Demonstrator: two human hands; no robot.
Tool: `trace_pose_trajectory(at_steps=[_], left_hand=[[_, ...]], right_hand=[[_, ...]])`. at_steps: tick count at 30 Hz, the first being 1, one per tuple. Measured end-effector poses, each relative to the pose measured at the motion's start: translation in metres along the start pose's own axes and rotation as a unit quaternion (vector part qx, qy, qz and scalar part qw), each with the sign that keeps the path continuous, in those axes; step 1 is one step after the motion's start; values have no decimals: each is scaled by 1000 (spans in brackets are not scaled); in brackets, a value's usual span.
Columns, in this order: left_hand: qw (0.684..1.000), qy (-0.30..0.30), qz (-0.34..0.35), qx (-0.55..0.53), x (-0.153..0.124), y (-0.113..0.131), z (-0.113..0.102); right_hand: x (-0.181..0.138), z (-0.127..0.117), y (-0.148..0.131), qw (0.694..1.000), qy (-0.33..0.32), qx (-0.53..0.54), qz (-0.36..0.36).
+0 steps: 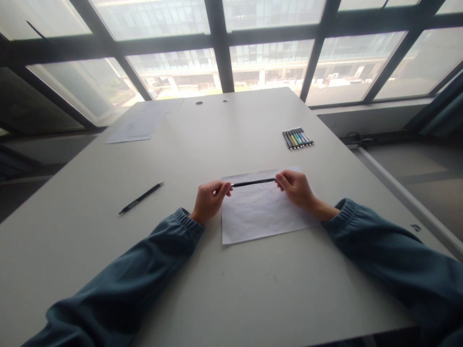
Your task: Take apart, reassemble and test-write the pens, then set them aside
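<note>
Both my hands hold one black pen level above a sheet of white paper. My left hand is closed, pinching the pen's left end between thumb and fingers. At the other end, my right hand is closed on the pen in the same kind of pinch. Faint marks show on the paper, too light to read. To the left of my left hand, a second black pen lies slanted on the white table.
A row of several pens or markers in different colours lies at the right, beyond my right hand. More paper sheets rest at the table's far left. A round grommet sits near the far edge, before large windows.
</note>
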State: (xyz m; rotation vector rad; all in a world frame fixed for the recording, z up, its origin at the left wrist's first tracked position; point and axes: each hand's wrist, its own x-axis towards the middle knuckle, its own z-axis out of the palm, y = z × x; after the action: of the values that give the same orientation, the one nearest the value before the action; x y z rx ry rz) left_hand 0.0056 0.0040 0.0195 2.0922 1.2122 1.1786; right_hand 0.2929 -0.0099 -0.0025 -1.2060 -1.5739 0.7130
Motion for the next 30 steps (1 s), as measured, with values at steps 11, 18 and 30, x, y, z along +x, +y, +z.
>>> trace_pose_trajectory(at_steps=[11,18,30], left_hand=[[1000,2,1,6,0,-1,0],[1000,-3,0,2,0,-3,0],[1000,2,13,14,0,-6,0]], right_hand=[[0,0,0,1000,6,-6,0],[0,0,-2,1000,5,-10,8],[3,0,-5,999,-17,41,23]])
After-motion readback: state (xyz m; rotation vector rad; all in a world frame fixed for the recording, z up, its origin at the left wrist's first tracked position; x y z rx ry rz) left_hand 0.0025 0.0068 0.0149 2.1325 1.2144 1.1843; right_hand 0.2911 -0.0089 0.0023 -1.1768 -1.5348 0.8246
